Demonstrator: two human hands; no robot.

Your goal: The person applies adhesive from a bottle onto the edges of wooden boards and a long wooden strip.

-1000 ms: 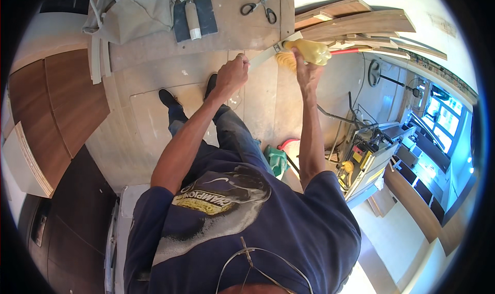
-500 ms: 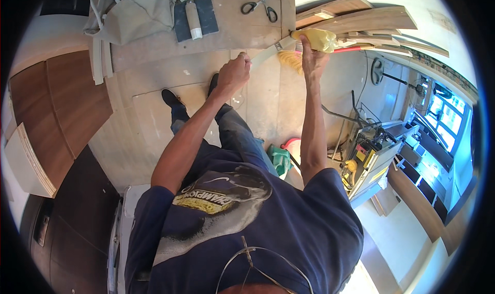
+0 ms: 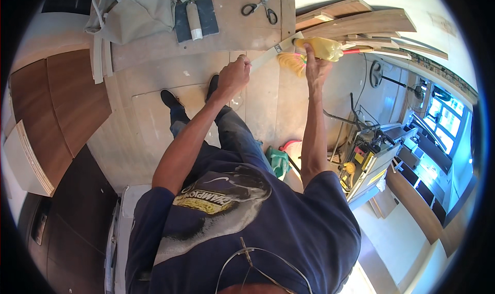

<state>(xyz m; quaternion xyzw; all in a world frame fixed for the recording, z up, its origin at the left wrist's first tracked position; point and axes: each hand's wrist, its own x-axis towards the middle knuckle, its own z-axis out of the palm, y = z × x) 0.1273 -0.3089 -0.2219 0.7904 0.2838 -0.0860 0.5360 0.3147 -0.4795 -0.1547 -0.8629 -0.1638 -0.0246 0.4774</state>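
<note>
My left hand (image 3: 234,78) is closed around the near end of a narrow pale strip (image 3: 266,56). The strip slants away to the right, and a small dark-printed patch shows near its far end. In my right hand (image 3: 316,70) is a yellow plastic squeeze bottle (image 3: 325,48), lying nearly sideways with its nozzle pointing left. The nozzle is at the strip's far end; whether it touches the strip I cannot tell. My right fingers are partly hidden behind the bottle.
Ahead stands a wooden worktable (image 3: 232,34) with black-handled scissors (image 3: 262,9), a white cylinder (image 3: 194,20) on a dark sheet, and a canvas bag (image 3: 139,18). Wooden boards (image 3: 366,23) are stacked at far right. A yellow-bristled broom (image 3: 293,63) is beneath the bottle; machinery (image 3: 368,149) stands right.
The bottle in my right hand has shifted slightly toward me and to the right, and its nozzle now sits lower along the strip. My left hand has barely moved.
</note>
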